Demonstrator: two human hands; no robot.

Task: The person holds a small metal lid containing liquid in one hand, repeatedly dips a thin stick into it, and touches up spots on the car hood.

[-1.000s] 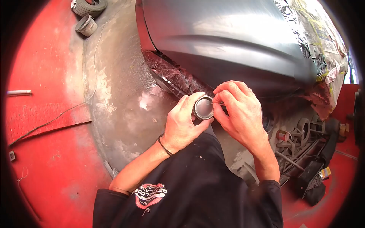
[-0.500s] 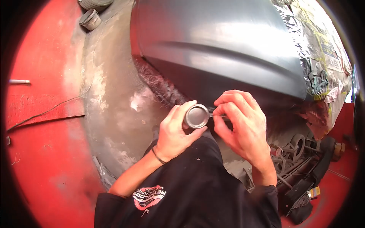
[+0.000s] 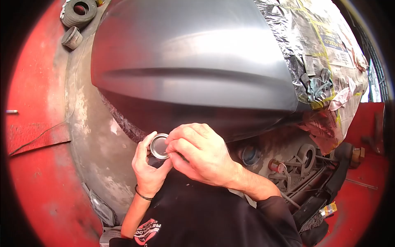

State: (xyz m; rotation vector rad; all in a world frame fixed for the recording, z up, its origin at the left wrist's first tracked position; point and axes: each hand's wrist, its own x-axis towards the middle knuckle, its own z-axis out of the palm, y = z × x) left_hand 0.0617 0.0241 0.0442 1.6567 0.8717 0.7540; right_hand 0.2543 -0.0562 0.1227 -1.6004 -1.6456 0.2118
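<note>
A small round metal can (image 3: 159,147) with a silvery rim is in my left hand (image 3: 147,171), fingers and thumb wrapped around its sides. Its grey round top faces up toward me. My right hand (image 3: 201,154) is at the can's right edge, fingers bent and pinched together. What the pinch holds, if anything, is hidden behind the fingers. Just beyond both hands lies a dark grey car hood (image 3: 185,90), its front edge close to my fingertips.
Newspaper and plastic masking (image 3: 333,53) covers the car at right, with rags on it. A tire (image 3: 80,12) and a bucket (image 3: 72,38) stand far left. Metal car parts (image 3: 304,164), a reddish can (image 3: 276,166) and a bluish round container (image 3: 250,155) are on the floor at right.
The view has shifted right, so the hood sits further left. My right hand has come in from beside the can to its top rim. My left hand still grips the can.
</note>
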